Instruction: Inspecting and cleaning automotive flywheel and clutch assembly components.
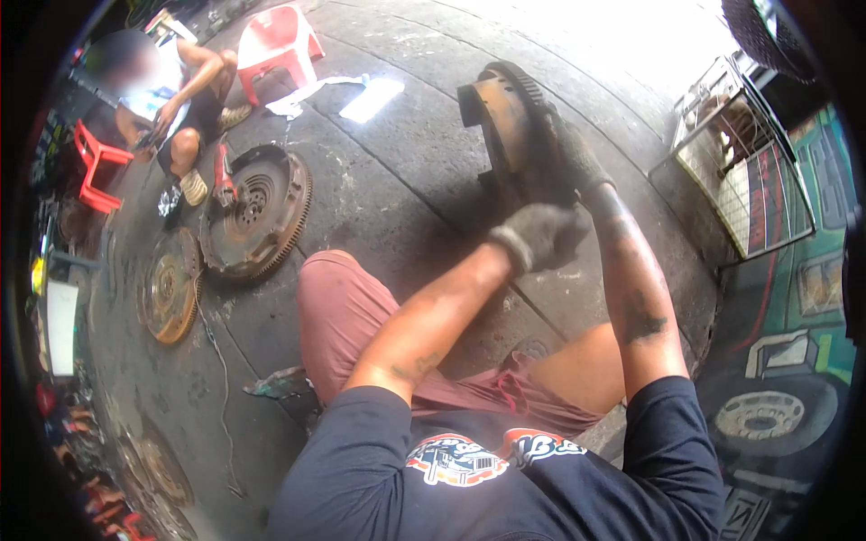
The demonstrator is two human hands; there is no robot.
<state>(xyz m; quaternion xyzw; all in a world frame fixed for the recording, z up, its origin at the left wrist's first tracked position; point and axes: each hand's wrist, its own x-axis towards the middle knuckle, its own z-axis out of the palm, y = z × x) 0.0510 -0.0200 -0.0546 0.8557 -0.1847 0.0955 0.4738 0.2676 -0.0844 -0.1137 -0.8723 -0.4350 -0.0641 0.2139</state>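
The person sat on the dark concrete floor (379, 189), legs bent, in mauve shorts (347, 302) and a dark printed T-shirt (352, 451). Both hands wore grey work gloves. In front, a little to the right, a toothed flywheel (505, 126) stood tilted up on edge, its ring of teeth uppermost and its rusty brown inner side turned toward the left.

The right hand (579, 158) held the flywheel along its right side, near the teeth; its fingers were mostly out of sight. The left hand (546, 239) was just below and nearer the body, blurred, so whether it touched the metal or held anything could not be told.

To the left, a large flywheel (271, 236) lay flat on the floor with a red power tool (224, 176) resting on it. A smaller rusty disc (171, 284) lay just beside it, and a thin cord (225, 406) trailed from near there toward the lower edge. A crumpled rag (275, 385) lay by the person's left knee; more round metal parts (153, 469) showed at the lower left.

Farther off, another person (185, 99) sat between a red plastic stool (280, 45) and a red chair (97, 167), with white sheets (370, 97) on the floor nearby. At the right stood a metal-framed cage (753, 176) before a wall painted with a green truck (794, 361).
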